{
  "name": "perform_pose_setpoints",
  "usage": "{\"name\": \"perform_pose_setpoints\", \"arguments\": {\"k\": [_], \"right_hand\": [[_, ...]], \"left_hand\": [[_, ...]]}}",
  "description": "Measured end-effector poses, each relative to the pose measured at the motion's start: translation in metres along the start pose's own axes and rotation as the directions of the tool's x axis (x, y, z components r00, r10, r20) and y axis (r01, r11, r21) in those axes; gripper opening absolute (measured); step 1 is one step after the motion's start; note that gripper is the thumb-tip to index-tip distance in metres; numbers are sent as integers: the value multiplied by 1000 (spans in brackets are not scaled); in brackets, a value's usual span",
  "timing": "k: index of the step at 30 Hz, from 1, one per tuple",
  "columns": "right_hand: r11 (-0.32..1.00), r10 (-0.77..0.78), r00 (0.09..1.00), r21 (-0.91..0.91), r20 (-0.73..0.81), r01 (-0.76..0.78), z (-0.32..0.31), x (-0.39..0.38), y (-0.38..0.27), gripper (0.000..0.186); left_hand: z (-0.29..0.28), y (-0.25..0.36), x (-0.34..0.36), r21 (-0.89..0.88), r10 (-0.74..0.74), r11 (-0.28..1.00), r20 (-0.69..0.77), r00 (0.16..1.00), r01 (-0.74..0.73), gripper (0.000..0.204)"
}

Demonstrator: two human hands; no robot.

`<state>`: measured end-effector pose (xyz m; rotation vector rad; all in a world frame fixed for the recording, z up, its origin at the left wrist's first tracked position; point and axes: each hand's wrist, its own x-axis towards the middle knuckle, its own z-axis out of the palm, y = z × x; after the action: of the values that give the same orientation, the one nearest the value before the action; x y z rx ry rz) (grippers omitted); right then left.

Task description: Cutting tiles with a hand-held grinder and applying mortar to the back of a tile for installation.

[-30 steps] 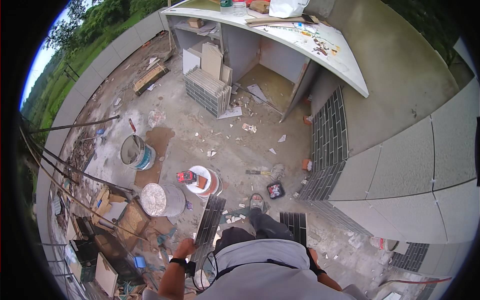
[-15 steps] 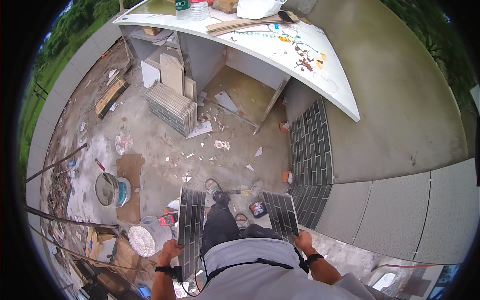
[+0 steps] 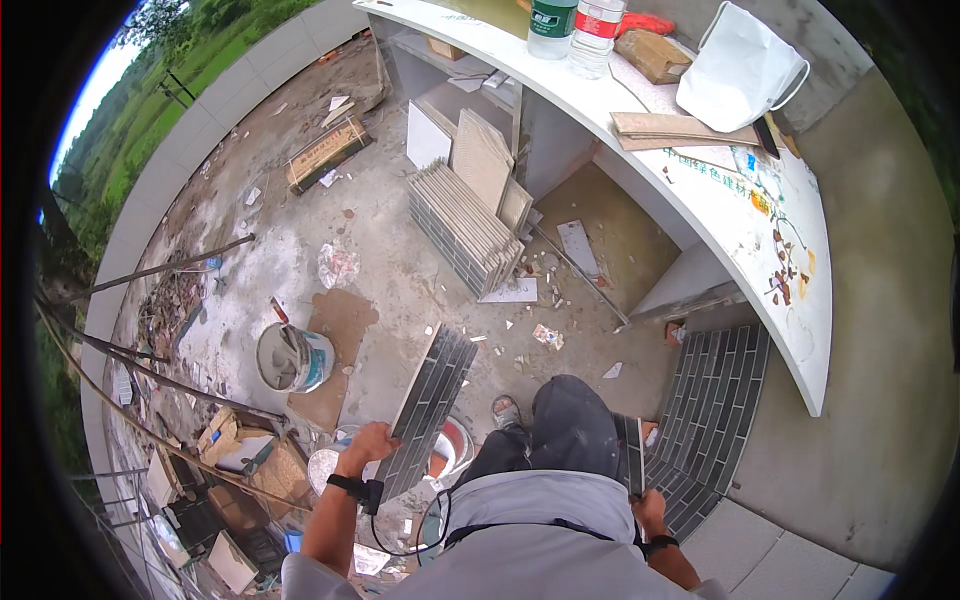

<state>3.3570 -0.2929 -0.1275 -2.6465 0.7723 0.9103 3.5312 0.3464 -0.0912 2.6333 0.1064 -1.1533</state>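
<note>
My left hand (image 3: pixel 372 446) grips the long edge of a dark tile panel with a brick pattern (image 3: pixel 430 412), held tilted over the floor in front of my left side. A second tile panel of the same kind (image 3: pixel 629 450) is in my right hand (image 3: pixel 649 512), low beside my right leg; my leg hides part of it. Just to the right of that panel, matching brick-pattern tiles (image 3: pixel 712 400) cover the lower wall and curve round toward me. Ahead on the floor stands a stack of such panels (image 3: pixel 455 232) on edge, with larger pale boards leaning behind it.
A mortar bucket (image 3: pixel 290 360) with a trowel stands left. Partly behind the left panel is a white bucket (image 3: pixel 455 445). A white counter (image 3: pixel 740 200) with bottles, a white bag and wood strips crosses the upper right. Poles (image 3: pixel 150 350) and scrap boards lie left; tile shards litter the floor.
My view has swung left, and I have turned with both panels. The left panel is now tilted more and further ahead; the right one is lower and partly behind my leg.
</note>
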Motion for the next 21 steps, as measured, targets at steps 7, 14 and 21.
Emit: {"name": "perform_pose_setpoints", "arguments": {"k": [7, 14, 21], "right_hand": [[997, -67, 994, -19, 92, 69, -50, 107, -99, 31], [981, -193, 979, -15, 59, 195, -116, 195, -201, 34], [992, -128, 990, 8, 57, 128, -167, 228, -262, 35]], "left_hand": [[-143, -13, 95, 16, -136, 990, -58, 989, 137, 45], [-208, -66, 198, -65, -236, 972, -217, 947, 227, 43], [-250, -111, 361, -247, -326, 930, -205, 923, 273, 45]]}}
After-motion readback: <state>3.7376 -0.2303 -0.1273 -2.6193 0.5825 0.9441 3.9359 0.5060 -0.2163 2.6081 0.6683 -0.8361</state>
